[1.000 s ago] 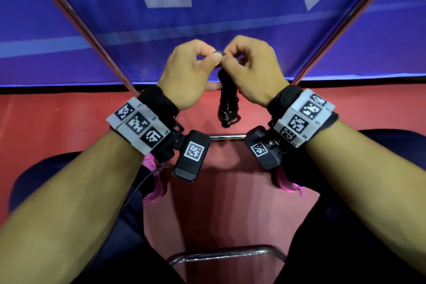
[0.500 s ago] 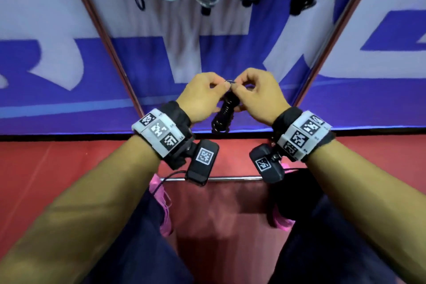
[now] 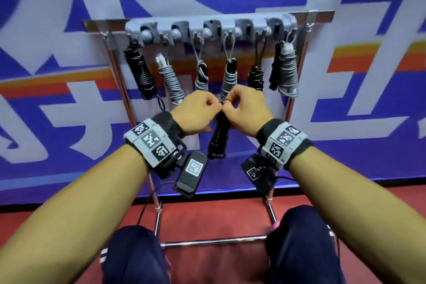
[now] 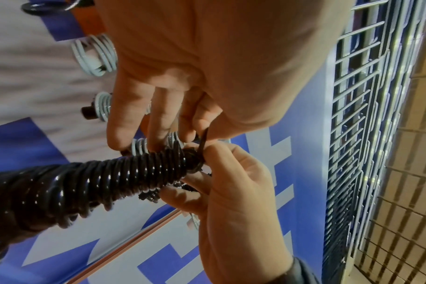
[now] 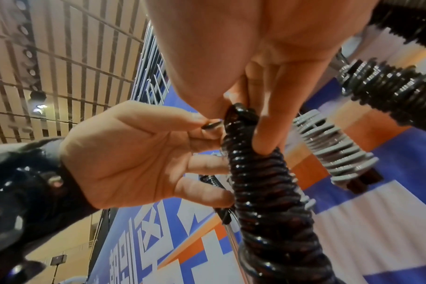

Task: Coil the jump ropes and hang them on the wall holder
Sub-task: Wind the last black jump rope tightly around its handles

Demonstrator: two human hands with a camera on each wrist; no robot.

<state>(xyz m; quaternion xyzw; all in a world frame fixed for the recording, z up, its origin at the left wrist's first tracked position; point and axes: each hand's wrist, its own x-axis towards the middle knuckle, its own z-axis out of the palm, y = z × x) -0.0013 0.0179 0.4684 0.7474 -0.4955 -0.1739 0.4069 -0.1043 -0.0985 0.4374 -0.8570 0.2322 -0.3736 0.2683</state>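
Observation:
A black jump rope [image 3: 218,138], wound tightly round its handles, hangs down between my two hands. My left hand [image 3: 198,112] and right hand [image 3: 245,108] meet at its top end, each pinching the thin black loop [image 4: 203,140] that sticks out there. In the right wrist view the coil [image 5: 260,182] runs down from my fingertips. Above my hands the grey holder [image 3: 211,30] is fixed to a metal frame, with several coiled ropes on its hooks: black ones and grey ones [image 3: 171,82]. My hands hide the lower ends of the middle ropes.
The metal frame [image 3: 119,80] stands against a blue, white and orange banner wall [image 3: 69,41]. Its lower crossbar [image 3: 212,241] lies on the red floor between my knees. Pale metal railings [image 4: 358,115] rise on the wall off to one side.
My hands have risen with the black coil, still pinching its top. The view has tilted up, so the holder and its hanging ropes now show in full.

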